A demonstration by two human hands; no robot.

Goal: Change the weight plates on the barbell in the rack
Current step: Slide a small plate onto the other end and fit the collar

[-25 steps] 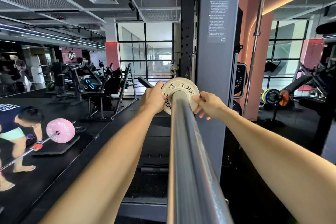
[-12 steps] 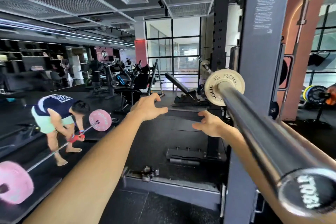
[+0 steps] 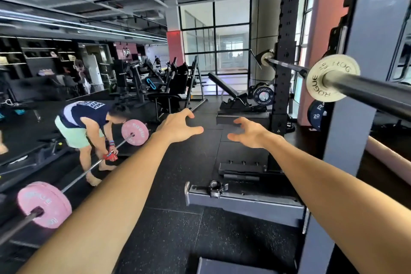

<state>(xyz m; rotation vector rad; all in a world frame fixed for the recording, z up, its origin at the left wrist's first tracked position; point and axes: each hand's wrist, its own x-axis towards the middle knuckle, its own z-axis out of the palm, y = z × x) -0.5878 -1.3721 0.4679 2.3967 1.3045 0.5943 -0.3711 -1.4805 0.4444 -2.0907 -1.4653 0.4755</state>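
- A gym seen from a head-worn camera, with both bare arms stretched forward over black rubber flooring.
- The left hand hangs in mid-air, fingers spread wide and slightly bent, holding nothing.
- The right hand is level with it and just beside it, fingers likewise wide and empty, well apart from the bar.
- The barbell crosses the upper right of the view and rests in the rack, its bare sleeve running out toward the camera.
- A small cream plate sits on that sleeve, pushed inward against the collar beside the grey upright; no clamp is visible outside it.
- A bar clamp lies on the rack's low grey base rail, probably set there to free the sleeve.
- Both hands appear to be aimed down toward that rail, so the likely next step is picking up the clamp.
- A black 20 plate is stored low behind the upright.
- At left, another person bends over a bar carrying pink plates.
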